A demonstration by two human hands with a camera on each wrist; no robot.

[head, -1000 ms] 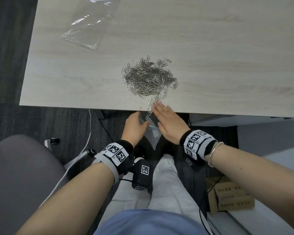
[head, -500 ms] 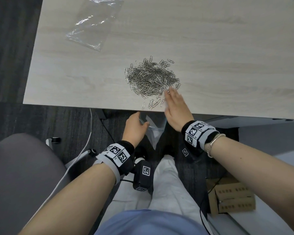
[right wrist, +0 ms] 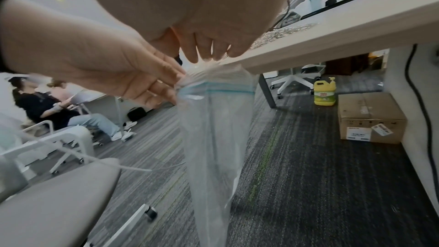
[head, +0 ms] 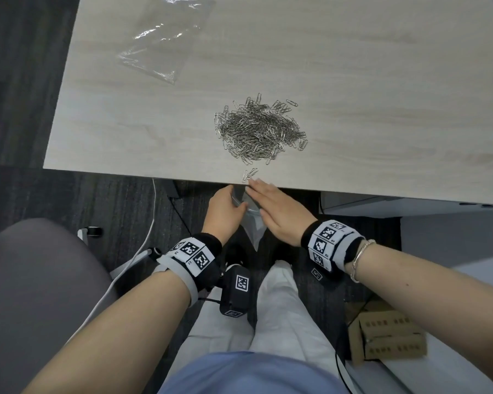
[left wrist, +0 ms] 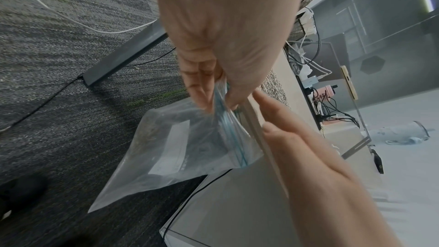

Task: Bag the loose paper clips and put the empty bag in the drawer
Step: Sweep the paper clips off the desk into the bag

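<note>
A pile of silver paper clips [head: 261, 129] lies on the wooden desk [head: 125, 132], with a few stray clips [head: 249, 174] close to its near edge. Just below that edge my left hand [head: 234, 201] pinches the mouth of a clear zip bag [left wrist: 180, 147], which hangs down toward the floor [right wrist: 213, 129]. Some clips show inside the bag. My right hand [head: 254, 184] is flat with straight fingers, its fingertips at the desk edge over the bag's mouth. A second, empty clear bag [head: 161, 41] lies at the desk's far left.
A grey chair seat [head: 26, 280] is at my left, with a white cable [head: 143, 245] beside it. A white cabinet [head: 382, 204] stands under the desk at right. Cardboard boxes [head: 390, 339] sit on the floor by my right leg.
My right hand slid back from the pile's near side to the desk edge. Fewer stray clips lie at the edge now. The left hand kept the bag where it was.
</note>
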